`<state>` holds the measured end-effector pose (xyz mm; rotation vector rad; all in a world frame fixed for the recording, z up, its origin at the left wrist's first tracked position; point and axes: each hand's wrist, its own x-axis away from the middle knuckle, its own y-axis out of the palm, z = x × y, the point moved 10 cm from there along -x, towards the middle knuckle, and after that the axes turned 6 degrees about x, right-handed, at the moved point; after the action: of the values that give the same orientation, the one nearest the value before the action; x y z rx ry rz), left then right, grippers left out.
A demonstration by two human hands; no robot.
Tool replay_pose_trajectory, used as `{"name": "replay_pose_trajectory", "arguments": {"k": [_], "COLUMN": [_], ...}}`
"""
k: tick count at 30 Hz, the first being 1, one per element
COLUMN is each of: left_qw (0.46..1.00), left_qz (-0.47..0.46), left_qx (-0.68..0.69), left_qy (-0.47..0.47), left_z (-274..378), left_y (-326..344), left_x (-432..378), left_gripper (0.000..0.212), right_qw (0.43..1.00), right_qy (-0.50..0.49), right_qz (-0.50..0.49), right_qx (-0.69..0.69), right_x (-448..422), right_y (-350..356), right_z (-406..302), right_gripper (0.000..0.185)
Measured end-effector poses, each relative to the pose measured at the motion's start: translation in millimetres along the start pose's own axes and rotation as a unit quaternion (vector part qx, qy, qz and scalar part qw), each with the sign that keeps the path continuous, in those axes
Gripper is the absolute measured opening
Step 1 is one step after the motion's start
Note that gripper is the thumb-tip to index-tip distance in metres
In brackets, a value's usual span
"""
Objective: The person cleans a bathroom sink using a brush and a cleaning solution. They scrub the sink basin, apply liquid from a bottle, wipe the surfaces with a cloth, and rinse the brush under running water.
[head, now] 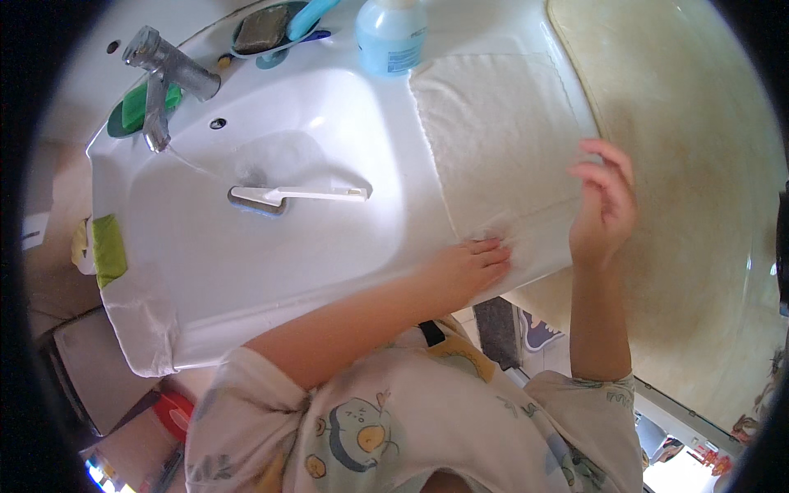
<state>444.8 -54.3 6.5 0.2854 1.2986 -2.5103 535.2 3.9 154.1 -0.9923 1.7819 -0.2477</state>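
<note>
A thin white cloth [499, 117] lies spread on the white ceramic washbasin's right ledge. My left hand [471, 271] rests palm down at its near left corner, fingers extended, where the fabric is slightly wrinkled. Beyond the cloth's right edge, my right hand [607, 197] is raised with its fingers bent and apart, holding nothing. In the basin bowl [320, 259] lies a scrubbing brush with a white handle [320, 193] and a grey-blue pad [256, 203]. A thin stream of water runs from the chrome faucet [166, 80] into the bowl.
A pump bottle of blue liquid [391, 40] stands behind the cloth. Soap dishes hold a dark bar [262, 29] and a green bar [142, 105]. A yellow-green sponge cloth [110, 249] sits on the left rim; another wet cloth [148, 326] drapes the near left corner. A beige panel [684, 203] flanks the right.
</note>
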Motion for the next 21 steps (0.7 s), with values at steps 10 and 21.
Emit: {"name": "replay_pose_trajectory", "arguments": {"k": [10, 21], "left_qw": [0.937, 0.968], "left_qz": [-0.078, 0.133], "left_qx": [0.09, -0.096], "left_qy": [-0.327, -0.19], "left_z": [-50.9, -122.8], "left_y": [-81.4, -98.5], "left_x": [161.1, 44.7], "left_gripper": [0.024, 0.043], "right_qw": [0.968, 0.969], "right_qy": [0.128, 0.237], "right_qz": [-0.214, -0.047], "right_qx": [0.023, 0.054], "right_x": [72.9, 102.0], "right_y": [64.4, -3.7], "right_z": [8.2, 34.9], "right_gripper": [0.018, 0.019]}}
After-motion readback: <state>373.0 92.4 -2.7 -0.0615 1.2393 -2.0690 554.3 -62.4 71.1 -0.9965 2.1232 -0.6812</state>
